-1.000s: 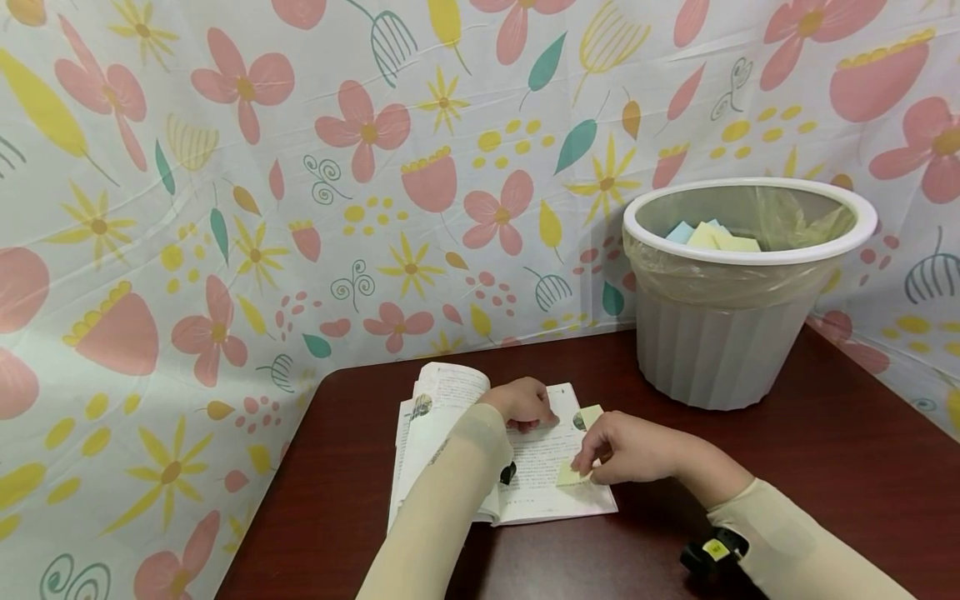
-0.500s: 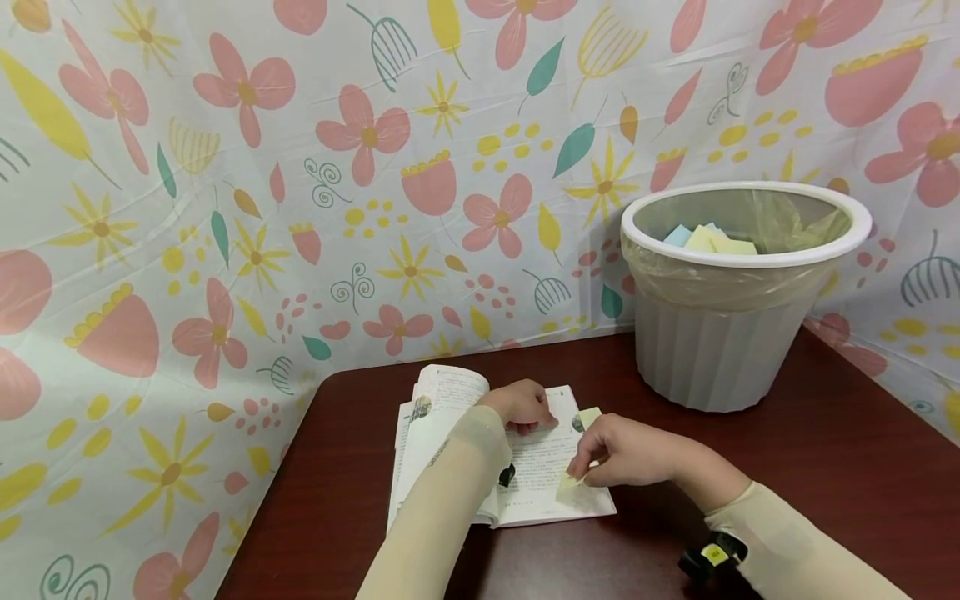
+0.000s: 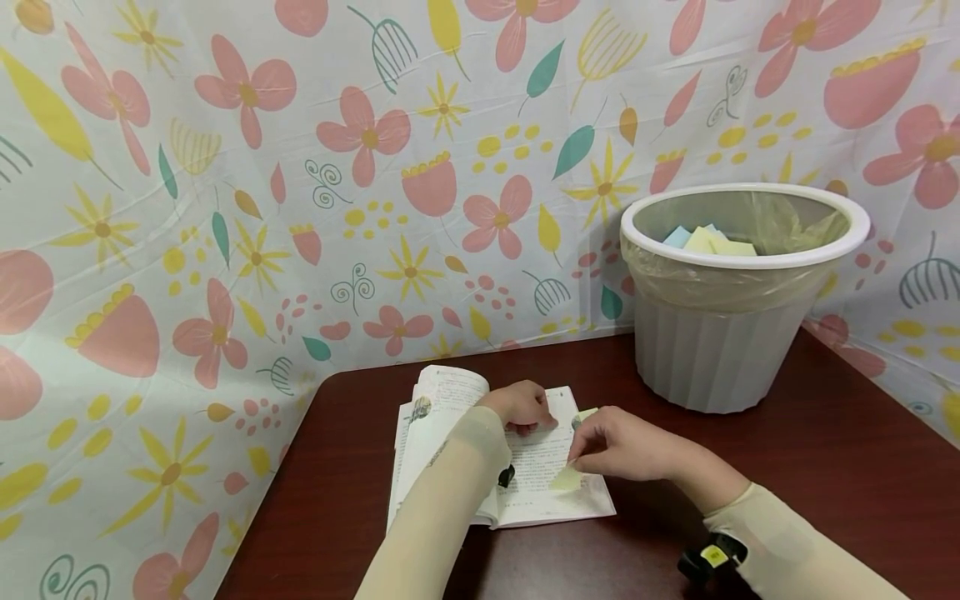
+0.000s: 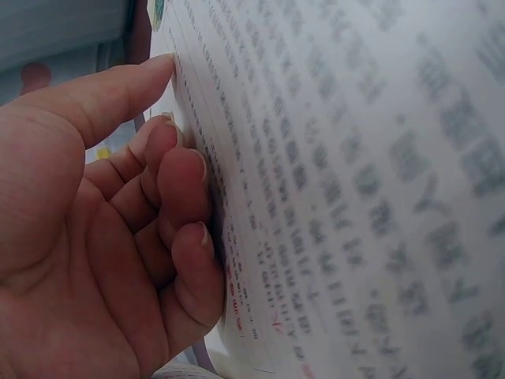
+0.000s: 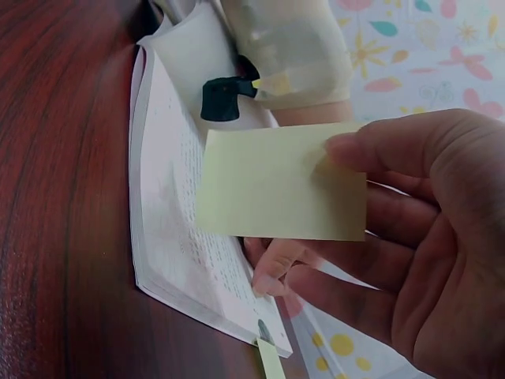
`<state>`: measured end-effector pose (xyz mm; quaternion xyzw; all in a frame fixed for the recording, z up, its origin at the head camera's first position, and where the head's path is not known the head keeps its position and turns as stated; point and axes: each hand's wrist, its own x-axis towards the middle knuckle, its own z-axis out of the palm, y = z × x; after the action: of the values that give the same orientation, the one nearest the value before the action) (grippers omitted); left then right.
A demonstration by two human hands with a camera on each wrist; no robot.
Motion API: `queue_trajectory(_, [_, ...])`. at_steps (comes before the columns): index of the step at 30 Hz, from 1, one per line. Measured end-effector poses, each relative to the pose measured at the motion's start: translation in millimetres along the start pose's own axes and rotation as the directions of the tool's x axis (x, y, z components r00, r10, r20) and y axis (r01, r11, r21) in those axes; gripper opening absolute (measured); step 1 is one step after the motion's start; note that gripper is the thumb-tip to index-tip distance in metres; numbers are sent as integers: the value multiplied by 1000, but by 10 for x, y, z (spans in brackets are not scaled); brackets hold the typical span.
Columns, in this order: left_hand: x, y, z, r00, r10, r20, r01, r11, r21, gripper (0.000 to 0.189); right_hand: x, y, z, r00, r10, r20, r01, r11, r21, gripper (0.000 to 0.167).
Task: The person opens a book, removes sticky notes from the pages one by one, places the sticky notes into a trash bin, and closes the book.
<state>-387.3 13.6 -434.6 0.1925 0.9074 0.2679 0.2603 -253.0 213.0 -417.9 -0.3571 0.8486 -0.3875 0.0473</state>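
Note:
An open book with printed pages lies on the table. My right hand pinches a pale yellow sticky note between thumb and fingers, above the right page; the right wrist view shows this note flat and unfolded, held at one edge. My left hand rests on the upper part of the right page. In the left wrist view its thumb and loosely bent fingertips touch the print, and nothing is between them. A second yellow sticky note sticks out from the page's outer edge, partly behind my right hand in the head view.
A grey bin with a white rim and plastic liner stands at the back right of the dark red table. Inside it are several yellow and blue paper pieces. A flower-patterned curtain hangs close behind the table.
My right hand has risen slightly off the page, and the pinched sticky note has tilted and come up with it. The left hand stays in place on the book.

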Motion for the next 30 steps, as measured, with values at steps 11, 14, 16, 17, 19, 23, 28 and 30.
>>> queue_trajectory(11, [42,-7,5,1000,3,-8,-2,1000,31,28,1,-34,-30,996,34,-83,-34,999,4,15])
queue_trajectory(14, [33,-7,5,1000,2,-14,-2,999,40,28,-3,-51,-40,995,52,-89,-52,999,6,15])
queue_trajectory(16, [21,-8,7,1000,1,-20,-1,999,50,29,-7,-62,-47,994,52,-96,-52,999,-1,17])
queue_trajectory(17, [13,-8,8,1000,1,-21,0,999,52,29,-8,-68,-49,994,51,-100,-52,999,-3,17])
queue_trajectory(19, [6,-10,9,1000,3,-24,-2,999,53,29,-9,-80,-54,993,45,-111,-46,999,-8,20])
queue_trajectory(23, [14,-20,12,1000,3,-22,-2,999,40,30,-5,-126,-66,990,30,-136,-31,999,-7,26])
queue_trajectory(28, [38,-28,19,1000,4,-25,-4,1000,11,30,-2,-217,-89,989,4,-150,-3,1000,9,28])
queue_trajectory(30, [44,-23,21,1000,6,-24,-6,1000,2,31,-8,-264,-114,988,-14,-157,16,1000,14,28])
